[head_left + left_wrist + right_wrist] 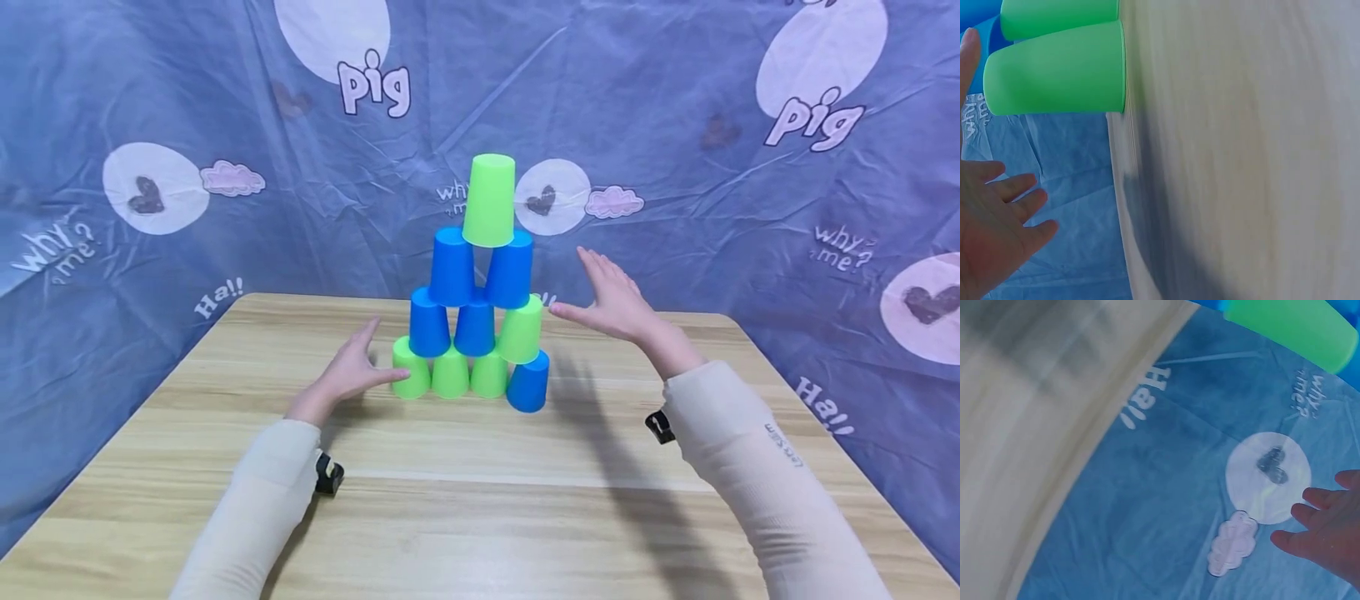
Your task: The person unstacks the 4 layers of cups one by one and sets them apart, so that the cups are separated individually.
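Note:
Upside-down plastic cups stand stacked in a four-tier pyramid. A green cup (491, 200) tops two blue cups, the left one (452, 268) and the right one (510, 270). Under these sit two blue cups and a green cup (521, 330) at the right. Along the bottom are green cups and, at the right end, a blue cup (528, 383) set slightly nearer. My left hand (348, 371) is beside the leftmost bottom green cup (1057, 72), its thumb overlapping that cup in the head view; contact cannot be told. Right of the stack, my right hand (611, 300) hovers with fingers extended, holding nothing.
The cups stand on a wood-grain table (465, 517) toward its far edge. Behind it hangs a blue printed cloth (225, 100) with words and hearts. Black clips are at both sleeves, the left clip (328, 475) and the right clip (660, 427).

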A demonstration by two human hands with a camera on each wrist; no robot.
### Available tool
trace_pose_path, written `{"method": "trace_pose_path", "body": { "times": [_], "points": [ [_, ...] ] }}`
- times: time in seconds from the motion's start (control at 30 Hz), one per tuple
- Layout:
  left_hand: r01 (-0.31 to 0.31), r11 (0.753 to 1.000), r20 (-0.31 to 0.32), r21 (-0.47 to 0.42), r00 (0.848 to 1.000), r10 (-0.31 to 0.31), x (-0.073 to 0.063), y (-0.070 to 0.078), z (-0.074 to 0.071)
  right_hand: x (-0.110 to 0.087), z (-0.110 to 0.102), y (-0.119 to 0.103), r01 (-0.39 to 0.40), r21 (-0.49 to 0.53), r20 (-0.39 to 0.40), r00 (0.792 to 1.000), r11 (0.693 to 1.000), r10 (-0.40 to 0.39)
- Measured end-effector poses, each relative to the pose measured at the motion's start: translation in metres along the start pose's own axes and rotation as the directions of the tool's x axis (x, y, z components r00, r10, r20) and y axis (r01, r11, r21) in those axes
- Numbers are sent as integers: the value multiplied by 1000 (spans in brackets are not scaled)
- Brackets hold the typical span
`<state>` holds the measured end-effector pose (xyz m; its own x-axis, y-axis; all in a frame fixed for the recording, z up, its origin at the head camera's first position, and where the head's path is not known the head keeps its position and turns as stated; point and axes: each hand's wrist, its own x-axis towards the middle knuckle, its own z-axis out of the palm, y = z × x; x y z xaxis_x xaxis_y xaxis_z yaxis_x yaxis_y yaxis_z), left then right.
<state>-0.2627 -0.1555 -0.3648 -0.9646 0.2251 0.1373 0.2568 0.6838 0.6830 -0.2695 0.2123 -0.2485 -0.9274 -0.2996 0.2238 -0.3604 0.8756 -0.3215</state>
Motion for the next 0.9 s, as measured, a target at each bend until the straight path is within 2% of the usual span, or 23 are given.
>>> {"method": "trace_pose_path", "body": {
  "times": [0.13, 0.27, 0.57, 0.7, 0.9],
  "points": [
    [-4, 995, -3, -95, 1000, 3, 0, 0, 5, 6, -12, -8, -6, 56, -2, 1000, 998, 6],
    [-8, 988, -3, -152, 1000, 8, 1, -1, 9, 14, -21, -16, -13, 127, -2, 1000, 992, 14],
    [-4, 983, 1, -186, 1000, 4, 2, -1, 11, 28, -28, -32, -26, 228, -18, 999, 973, 31],
    [8, 966, 21, -258, 1000, -3, 2, -2, 14, 34, -31, -43, -27, 284, -35, 999, 959, 38],
    [11, 929, 38, -370, 999, 3, 3, -4, 20, 41, -34, -59, 18, 373, -92, 996, 927, 18]
  ]
}}
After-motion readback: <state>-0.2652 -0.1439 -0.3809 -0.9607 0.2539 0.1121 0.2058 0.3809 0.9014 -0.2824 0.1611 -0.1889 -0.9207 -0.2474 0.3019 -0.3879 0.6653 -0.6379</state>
